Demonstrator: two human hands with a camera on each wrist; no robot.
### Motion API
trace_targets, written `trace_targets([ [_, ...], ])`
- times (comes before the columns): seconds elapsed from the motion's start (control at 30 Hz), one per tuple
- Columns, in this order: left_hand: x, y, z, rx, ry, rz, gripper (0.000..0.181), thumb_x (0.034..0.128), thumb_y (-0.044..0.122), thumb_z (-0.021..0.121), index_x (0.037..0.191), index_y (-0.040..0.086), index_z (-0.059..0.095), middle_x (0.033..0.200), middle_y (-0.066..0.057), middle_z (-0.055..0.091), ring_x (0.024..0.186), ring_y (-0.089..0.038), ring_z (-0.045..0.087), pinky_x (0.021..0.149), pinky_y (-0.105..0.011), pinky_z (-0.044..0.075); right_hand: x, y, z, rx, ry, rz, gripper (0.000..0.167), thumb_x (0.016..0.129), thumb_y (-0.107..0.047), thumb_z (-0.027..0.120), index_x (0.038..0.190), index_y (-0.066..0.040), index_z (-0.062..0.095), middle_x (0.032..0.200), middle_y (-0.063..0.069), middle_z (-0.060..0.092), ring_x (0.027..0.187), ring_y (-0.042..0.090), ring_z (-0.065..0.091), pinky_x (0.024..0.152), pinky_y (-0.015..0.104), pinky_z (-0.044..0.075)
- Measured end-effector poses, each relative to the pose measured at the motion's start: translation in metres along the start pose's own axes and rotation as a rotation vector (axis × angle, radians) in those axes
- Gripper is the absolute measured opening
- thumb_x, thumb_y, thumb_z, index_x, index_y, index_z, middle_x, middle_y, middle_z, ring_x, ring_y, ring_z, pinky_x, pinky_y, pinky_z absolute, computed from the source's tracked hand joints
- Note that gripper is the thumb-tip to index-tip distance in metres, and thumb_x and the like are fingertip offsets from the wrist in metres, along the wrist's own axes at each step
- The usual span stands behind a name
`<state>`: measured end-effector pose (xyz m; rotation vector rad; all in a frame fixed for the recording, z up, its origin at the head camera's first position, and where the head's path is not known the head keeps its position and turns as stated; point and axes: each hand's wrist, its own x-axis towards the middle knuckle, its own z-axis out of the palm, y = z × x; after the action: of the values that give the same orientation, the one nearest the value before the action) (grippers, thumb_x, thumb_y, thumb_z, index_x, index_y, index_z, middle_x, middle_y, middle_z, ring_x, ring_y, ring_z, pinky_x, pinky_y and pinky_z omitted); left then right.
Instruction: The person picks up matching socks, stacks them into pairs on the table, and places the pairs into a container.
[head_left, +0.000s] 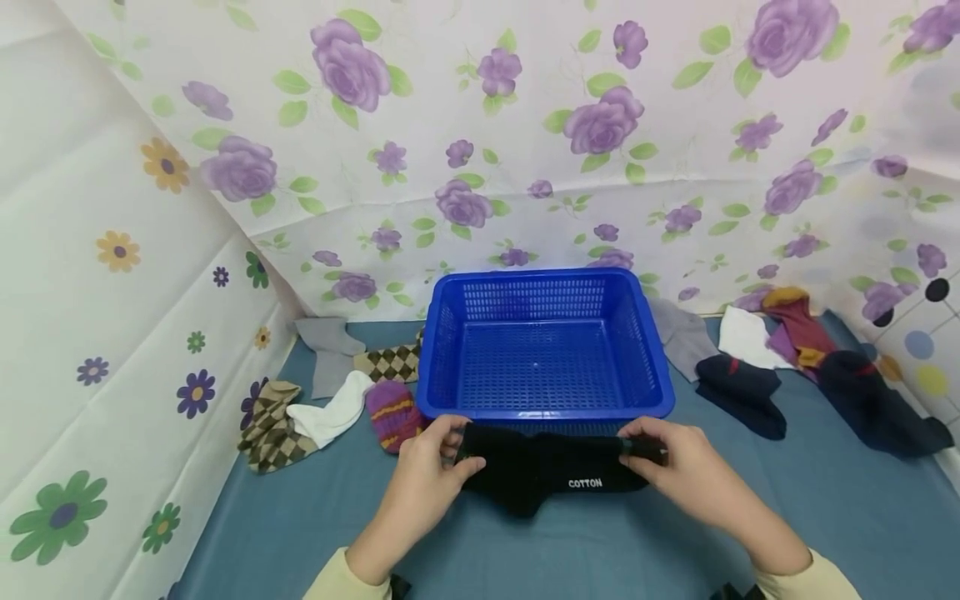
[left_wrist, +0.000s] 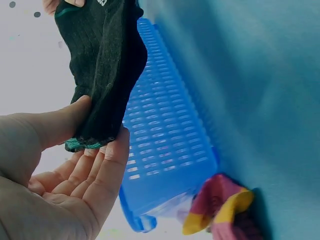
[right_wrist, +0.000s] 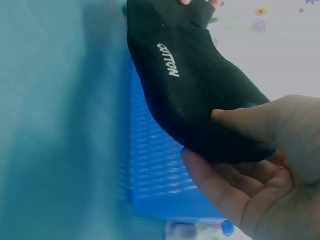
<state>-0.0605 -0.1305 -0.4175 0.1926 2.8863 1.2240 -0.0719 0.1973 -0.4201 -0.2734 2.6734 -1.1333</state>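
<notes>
A black sock (head_left: 525, 467) with white "COTTON" lettering is stretched sideways between both hands, just in front of the blue basket (head_left: 540, 414). The left hand (head_left: 431, 475) pinches its cuff end between thumb and fingers; green edging shows there on the sock (left_wrist: 107, 75) in the left wrist view. At the other end, the right hand (head_left: 678, 467) grips the toe part, thumb on top and fingers beneath, as the right wrist view shows on the sock (right_wrist: 190, 90). No socks show inside the basket.
Left of the basket lie a grey sock (head_left: 330, 354), a white sock (head_left: 333, 412), checkered socks (head_left: 273, 429) and a purple-orange sock (head_left: 393, 414). To its right are a grey sock (head_left: 682, 337), a white one (head_left: 750, 337), dark socks (head_left: 742, 396) and a maroon-yellow sock (head_left: 802, 325). Flowered sheets hang behind.
</notes>
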Motion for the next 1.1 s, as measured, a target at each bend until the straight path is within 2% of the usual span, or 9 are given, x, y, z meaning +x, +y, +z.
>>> trace_targets([
  [0.2, 0.009, 0.012, -0.010, -0.038, 0.050, 0.003, 0.044, 0.0764, 0.023, 0.078, 0.116, 0.018, 0.059, 0.088, 0.005, 0.062, 0.075, -0.006, 0.059, 0.070, -0.023, 0.053, 0.007, -0.009, -0.021, -0.020, 0.027, -0.031, 0.019, 0.085, -0.018, 0.069, 0.100, -0.027, 0.064, 0.096, -0.002, 0.066, 0.067, 0.012, 0.057, 0.051, 0.025, 0.048],
  [0.4, 0.028, 0.023, -0.022, -0.074, 0.081, 0.026, 0.045, 0.0759, 0.024, 0.078, 0.117, 0.017, 0.060, 0.091, 0.003, 0.063, 0.079, -0.009, 0.060, 0.073, -0.027, 0.054, 0.022, -0.015, -0.042, -0.043, 0.078, -0.129, 0.021, 0.084, -0.018, 0.070, 0.102, -0.027, 0.065, 0.101, -0.003, 0.068, 0.089, 0.012, 0.066, 0.060, 0.021, 0.051],
  [0.6, 0.054, 0.029, -0.032, -0.088, 0.092, 0.021, 0.042, 0.0772, 0.026, 0.077, 0.115, 0.018, 0.060, 0.094, 0.001, 0.064, 0.083, -0.012, 0.061, 0.073, -0.031, 0.054, 0.043, -0.018, -0.060, -0.074, 0.130, -0.205, 0.021, 0.084, -0.026, 0.070, 0.105, -0.028, 0.065, 0.102, -0.004, 0.068, 0.092, 0.014, 0.067, 0.062, 0.023, 0.051],
  [0.77, 0.083, 0.027, -0.034, -0.024, 0.113, 0.034, 0.042, 0.0793, 0.027, 0.075, 0.116, 0.015, 0.059, 0.095, 0.000, 0.063, 0.082, -0.013, 0.060, 0.074, -0.033, 0.054, 0.070, -0.020, -0.066, -0.146, 0.184, -0.234, 0.021, 0.082, -0.028, 0.072, 0.103, -0.028, 0.066, 0.100, -0.006, 0.067, 0.092, 0.013, 0.067, 0.066, 0.027, 0.053],
  [0.87, 0.101, 0.023, -0.030, 0.019, 0.124, 0.037, 0.042, 0.0800, 0.027, 0.074, 0.116, 0.013, 0.058, 0.093, -0.001, 0.062, 0.079, -0.014, 0.059, 0.072, -0.032, 0.054, 0.087, -0.020, -0.068, -0.207, 0.206, -0.235, 0.022, 0.081, -0.030, 0.073, 0.101, -0.025, 0.068, 0.098, -0.004, 0.068, 0.084, 0.013, 0.065, 0.066, 0.030, 0.052],
  [1.0, 0.121, 0.022, -0.028, 0.071, 0.093, 0.015, 0.044, 0.0815, 0.027, 0.073, 0.119, 0.012, 0.056, 0.093, -0.002, 0.060, 0.079, -0.015, 0.058, 0.071, -0.031, 0.053, 0.108, -0.022, -0.072, -0.239, 0.167, -0.196, 0.022, 0.082, -0.032, 0.072, 0.101, -0.023, 0.068, 0.096, -0.002, 0.067, 0.072, 0.011, 0.060, 0.062, 0.030, 0.050],
  [1.1, 0.133, 0.027, -0.030, 0.122, 0.039, -0.006, 0.048, 0.0829, 0.028, 0.071, 0.124, 0.013, 0.053, 0.101, -0.004, 0.061, 0.088, -0.017, 0.060, 0.074, -0.034, 0.053, 0.120, -0.024, -0.076, -0.238, 0.123, -0.161, 0.021, 0.083, -0.030, 0.072, 0.101, -0.022, 0.067, 0.096, -0.001, 0.067, 0.075, 0.012, 0.062, 0.065, 0.031, 0.052],
])
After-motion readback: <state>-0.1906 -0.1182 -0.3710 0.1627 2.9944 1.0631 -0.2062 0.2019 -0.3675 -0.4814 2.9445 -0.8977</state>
